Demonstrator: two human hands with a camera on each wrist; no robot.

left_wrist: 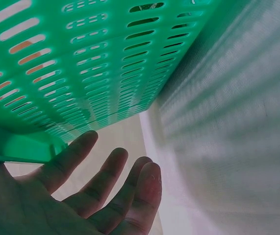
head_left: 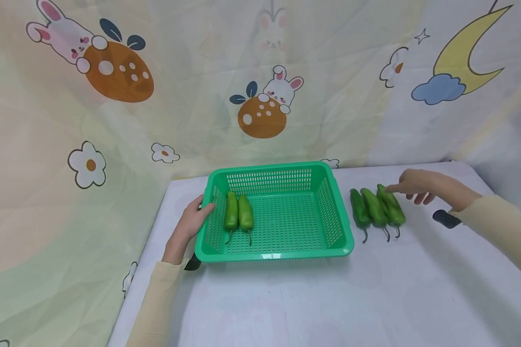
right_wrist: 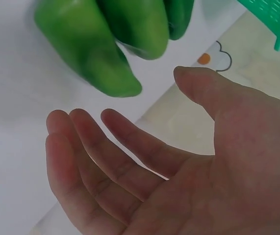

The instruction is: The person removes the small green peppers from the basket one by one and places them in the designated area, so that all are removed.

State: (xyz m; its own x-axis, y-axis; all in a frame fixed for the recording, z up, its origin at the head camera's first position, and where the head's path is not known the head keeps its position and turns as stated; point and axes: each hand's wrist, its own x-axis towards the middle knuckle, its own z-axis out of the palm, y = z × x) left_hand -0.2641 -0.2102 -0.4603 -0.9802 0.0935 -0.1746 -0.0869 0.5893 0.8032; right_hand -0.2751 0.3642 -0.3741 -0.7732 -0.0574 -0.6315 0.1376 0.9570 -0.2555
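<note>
A green plastic basket (head_left: pixel 271 256) stands on the table with two green peppers (head_left: pixel 245 212) side by side at its left end. My left hand (head_left: pixel 190 222) holds the basket's left rim, thumb over the top; in the left wrist view its fingers (left_wrist: pixel 149 191) extend outside the slotted wall. Right of the basket lie three more green peppers, a dark one (head_left: pixel 359 207), a middle one (head_left: pixel 374 206) and a lighter one (head_left: pixel 394 207). My right hand (head_left: pixel 417 184) is over the lighter pepper's upper end; its fingers are spread and hold nothing in the right wrist view.
A white cloth covers the table (head_left: pixel 260 303). Printed fabric (head_left: pixel 191 96) with rabbits, flowers and a moon hangs behind and to the left. A dark wrist device (head_left: pixel 446 219) sits by the right sleeve, another (head_left: pixel 193 262) by the left.
</note>
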